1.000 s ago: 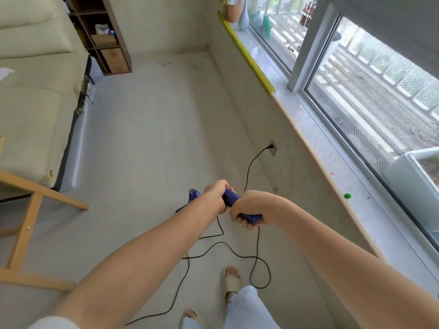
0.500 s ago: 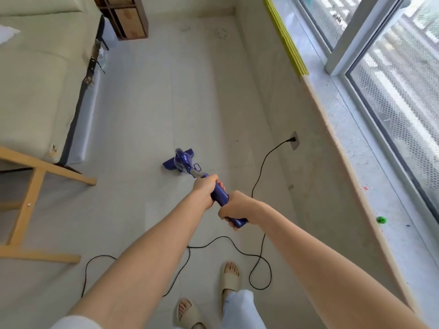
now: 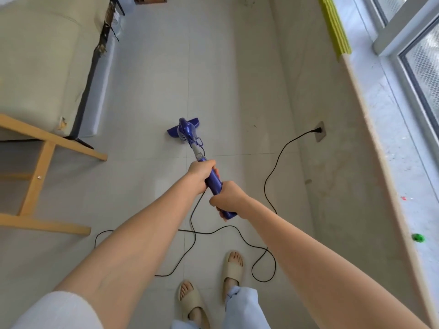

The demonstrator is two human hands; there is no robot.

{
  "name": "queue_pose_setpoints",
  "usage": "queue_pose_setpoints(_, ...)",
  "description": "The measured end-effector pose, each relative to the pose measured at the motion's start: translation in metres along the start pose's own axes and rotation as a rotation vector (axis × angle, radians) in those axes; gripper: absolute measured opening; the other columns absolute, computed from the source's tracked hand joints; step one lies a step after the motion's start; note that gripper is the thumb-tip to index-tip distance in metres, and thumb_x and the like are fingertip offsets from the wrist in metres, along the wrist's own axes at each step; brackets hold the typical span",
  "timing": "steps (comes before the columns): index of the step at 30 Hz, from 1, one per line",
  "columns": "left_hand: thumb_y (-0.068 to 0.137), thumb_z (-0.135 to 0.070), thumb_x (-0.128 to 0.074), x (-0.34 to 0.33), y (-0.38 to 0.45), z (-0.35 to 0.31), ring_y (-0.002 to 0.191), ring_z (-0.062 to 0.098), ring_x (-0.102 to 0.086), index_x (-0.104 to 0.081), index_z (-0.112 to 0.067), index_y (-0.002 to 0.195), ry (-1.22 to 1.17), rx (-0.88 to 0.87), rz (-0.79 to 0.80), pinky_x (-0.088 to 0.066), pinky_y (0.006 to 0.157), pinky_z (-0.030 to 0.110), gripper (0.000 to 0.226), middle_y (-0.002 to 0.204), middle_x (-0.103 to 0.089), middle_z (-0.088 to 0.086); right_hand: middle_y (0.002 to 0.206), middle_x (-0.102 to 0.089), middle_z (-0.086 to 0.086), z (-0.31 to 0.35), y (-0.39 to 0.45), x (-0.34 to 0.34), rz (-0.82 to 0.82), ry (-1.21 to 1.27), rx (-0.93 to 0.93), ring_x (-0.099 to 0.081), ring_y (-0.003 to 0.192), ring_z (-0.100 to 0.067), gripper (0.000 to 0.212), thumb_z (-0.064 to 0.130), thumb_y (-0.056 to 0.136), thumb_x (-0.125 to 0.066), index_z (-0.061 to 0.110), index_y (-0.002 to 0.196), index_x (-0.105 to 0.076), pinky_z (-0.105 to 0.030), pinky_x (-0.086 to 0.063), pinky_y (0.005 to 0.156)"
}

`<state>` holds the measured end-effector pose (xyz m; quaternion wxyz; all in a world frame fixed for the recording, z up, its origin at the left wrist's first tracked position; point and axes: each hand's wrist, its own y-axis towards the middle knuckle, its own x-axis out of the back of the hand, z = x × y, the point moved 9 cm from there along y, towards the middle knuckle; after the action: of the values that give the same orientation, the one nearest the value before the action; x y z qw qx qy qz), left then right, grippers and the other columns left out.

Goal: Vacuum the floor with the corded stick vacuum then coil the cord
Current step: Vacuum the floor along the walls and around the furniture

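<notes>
The blue stick vacuum (image 3: 190, 136) is gripped by both hands along its handle. The left hand (image 3: 199, 173) is wrapped round the handle farther from the body, fingers curled fully about it, and the right hand (image 3: 226, 198) is clenched round the handle's near end, just behind and slightly right of the left hand, the two almost touching. Ahead of the left hand the grey tube and blue motor body slope down to the floor head (image 3: 174, 131), which is set flat on the pale tiled floor (image 3: 213, 79). The black cord (image 3: 273, 176) is seen dropping from beneath the hands, lying in loose loops on the tiles below and behind them, and rising to the right of the right hand to a plug in the wall socket (image 3: 319, 131). Below the hands, two feet in beige slides (image 3: 234, 269) are planted on the floor among the cord loops. To the left of the left hand a wooden frame (image 3: 40, 167) and a pale sofa (image 3: 40, 67) are placed. Far to the right of the right hand a windowsill (image 3: 392, 138) is seen, with a small green object (image 3: 418, 237) lying on it.
</notes>
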<state>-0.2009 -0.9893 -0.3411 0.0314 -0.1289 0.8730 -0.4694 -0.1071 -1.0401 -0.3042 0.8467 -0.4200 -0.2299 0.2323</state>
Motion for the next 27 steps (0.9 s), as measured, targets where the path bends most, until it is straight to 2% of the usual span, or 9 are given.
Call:
queue_pose_setpoints(3, 0.089, -0.013, -0.061, -0.003, -0.013, 0.001, 0.053, 0.022, -0.049, -0.047, -0.006, 0.074, -0.076, 0.05, 0.051, -0.049, 0.063, 0.032, 0.022, 0.059, -0.049, 0.009, 0.069, -0.053, -0.013, 0.006, -0.018, 0.007, -0.05, -0.086, 0.015, -0.049, 0.04, -0.018, 0.013, -0.002, 0.083, -0.044, 0.007, 0.091, -0.041, -0.02, -0.042, 0.037)
queue_pose_setpoints(5, 0.086, -0.021, -0.069, -0.011, -0.026, 0.0, 0.052, 0.021, -0.049, -0.046, -0.009, 0.069, -0.082, 0.065, 0.098, -0.05, 0.065, 0.03, 0.032, 0.055, -0.048, 0.006, 0.071, -0.056, -0.015, 0.009, -0.031, 0.017, -0.09, -0.154, 0.016, -0.051, 0.039, -0.018, 0.012, 0.0, 0.083, -0.044, 0.005, 0.095, -0.042, -0.019, -0.041, 0.036)
queue_pose_setpoints(8, 0.092, -0.017, -0.061, -0.025, -0.047, -0.002, 0.052, 0.021, -0.049, -0.041, -0.009, 0.06, -0.023, 0.066, 0.168, -0.047, 0.054, 0.027, 0.039, 0.053, -0.047, 0.008, 0.061, -0.056, -0.012, 0.012, -0.057, 0.03, -0.146, -0.223, 0.011, -0.052, 0.038, -0.018, 0.009, 0.001, 0.082, -0.043, 0.003, 0.091, -0.044, -0.02, -0.042, 0.037)
queue_pose_setpoints(12, 0.093, -0.008, -0.049, -0.026, -0.086, 0.006, 0.052, 0.02, -0.05, -0.044, -0.008, 0.042, 0.023, 0.072, 0.236, -0.046, 0.064, 0.028, 0.051, 0.036, -0.048, 0.007, 0.058, -0.055, -0.01, 0.013, -0.101, 0.021, -0.163, -0.211, -0.016, -0.048, 0.033, -0.016, 0.006, 0.0, 0.083, -0.042, 0.005, 0.086, -0.044, -0.018, -0.04, 0.036)
queue_pose_setpoints(15, 0.089, -0.007, -0.049, -0.01, -0.111, 0.021, 0.049, 0.019, -0.051, -0.045, -0.011, 0.029, 0.104, 0.076, 0.289, -0.047, 0.062, 0.026, 0.06, 0.04, -0.051, 0.007, 0.059, -0.051, -0.01, 0.01, -0.137, -0.005, -0.163, -0.086, -0.044, -0.044, 0.026, -0.011, 0.009, -0.003, 0.085, -0.041, 0.006, 0.084, -0.041, -0.016, -0.039, 0.034)
queue_pose_setpoints(18, 0.088, -0.007, -0.051, 0.011, -0.136, 0.04, 0.045, 0.016, -0.051, -0.044, -0.009, 0.045, 0.163, 0.109, 0.335, -0.044, 0.057, 0.025, 0.044, 0.043, -0.052, 0.006, 0.061, -0.051, -0.01, 0.006, -0.17, -0.042, -0.169, 0.046, -0.07, -0.047, 0.029, -0.01, 0.011, -0.003, 0.087, -0.043, 0.006, 0.081, -0.041, -0.017, -0.041, 0.034)
queue_pose_setpoints(22, 0.087, -0.004, -0.053, 0.049, -0.161, 0.062, 0.034, 0.01, -0.049, -0.046, -0.009, 0.065, 0.172, 0.184, 0.386, -0.044, 0.051, 0.021, 0.024, 0.043, -0.049, 0.002, 0.065, -0.049, -0.01, 0.007, -0.196, -0.099, -0.169, 0.279, -0.073, -0.048, 0.044, -0.015, 0.015, -0.004, 0.088, -0.045, 0.009, 0.081, -0.042, -0.017, -0.043, 0.034)
queue_pose_setpoints(25, 0.088, -0.003, -0.054, 0.076, -0.164, 0.07, 0.033, 0.009, -0.048, -0.047, -0.01, 0.069, 0.245, 0.193, 0.415, -0.043, 0.039, 0.016, 0.021, 0.044, -0.05, 0.001, 0.066, -0.047, -0.011, 0.009, -0.199, -0.138, -0.161, 0.433, -0.069, -0.048, 0.047, -0.017, 0.012, -0.006, 0.088, -0.046, 0.006, 0.087, -0.043, -0.018, -0.044, 0.034)
queue_pose_setpoints(27, 0.089, -0.004, -0.055, 0.092, -0.164, 0.071, 0.033, 0.01, -0.048, -0.046, -0.01, 0.068, 0.317, 0.173, 0.416, -0.042, 0.039, 0.017, 0.024, 0.043, -0.05, 0.001, 0.067, -0.047, -0.011, 0.013, -0.194, -0.158, -0.162, 0.515, -0.059, -0.048, 0.048, -0.018, 0.013, -0.007, 0.087, -0.047, 0.006, 0.09, -0.043, -0.019, -0.045, 0.036)
